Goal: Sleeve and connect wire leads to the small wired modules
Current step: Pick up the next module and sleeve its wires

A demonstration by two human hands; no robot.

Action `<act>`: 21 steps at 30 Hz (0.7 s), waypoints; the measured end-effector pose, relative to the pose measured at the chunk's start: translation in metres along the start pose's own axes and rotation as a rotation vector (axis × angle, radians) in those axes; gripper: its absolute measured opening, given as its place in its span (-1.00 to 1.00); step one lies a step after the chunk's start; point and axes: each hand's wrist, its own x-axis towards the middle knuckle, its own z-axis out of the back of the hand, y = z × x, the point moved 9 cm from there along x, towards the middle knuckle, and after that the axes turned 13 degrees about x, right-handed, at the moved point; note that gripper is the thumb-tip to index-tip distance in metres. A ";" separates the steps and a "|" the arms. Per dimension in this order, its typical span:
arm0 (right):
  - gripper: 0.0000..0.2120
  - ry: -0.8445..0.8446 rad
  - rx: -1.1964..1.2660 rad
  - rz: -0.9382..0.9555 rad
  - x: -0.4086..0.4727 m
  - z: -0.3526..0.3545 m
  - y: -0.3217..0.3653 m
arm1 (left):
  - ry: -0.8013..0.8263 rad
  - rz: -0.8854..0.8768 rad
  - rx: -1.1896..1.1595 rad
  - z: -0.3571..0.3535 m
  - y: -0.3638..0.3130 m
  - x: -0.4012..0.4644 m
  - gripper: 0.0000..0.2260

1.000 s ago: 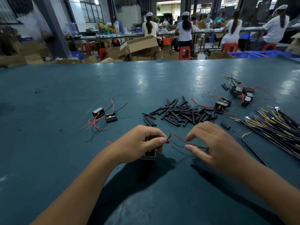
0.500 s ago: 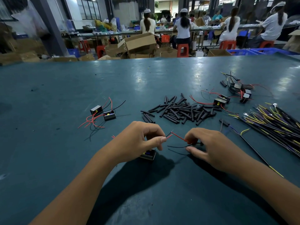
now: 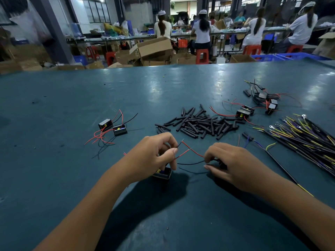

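My left hand pinches red and black leads near their stripped tips, above a small black module that sits on the table under its fingers. My right hand pinches the red lead and black lead at their other end; what lies under its palm is hidden. A pile of short black sleeve tubes lies just beyond both hands. A long black lead with yellow and blue ends lies by my right wrist.
Two modules with red and black leads sit at the left. More modules lie at the far right, with a bundle of yellow and purple tipped leads beside them. The green table ends far back, where people work.
My right hand has drawn back toward the right and down, spreading the red and black leads apart from the left hand. The left hand has stayed over the module.
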 end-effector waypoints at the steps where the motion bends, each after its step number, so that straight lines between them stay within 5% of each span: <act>1: -0.86 -0.002 0.006 -0.005 0.000 0.000 -0.001 | 0.001 0.004 0.002 0.000 0.001 0.000 -0.88; 9: -0.86 -0.041 0.039 -0.057 -0.001 0.005 -0.003 | 0.028 -0.004 0.022 -0.003 -0.001 0.000 -0.85; 21: -0.90 -0.225 0.654 -0.246 0.007 0.008 0.000 | -0.090 -0.086 -0.121 -0.011 -0.028 0.005 -0.88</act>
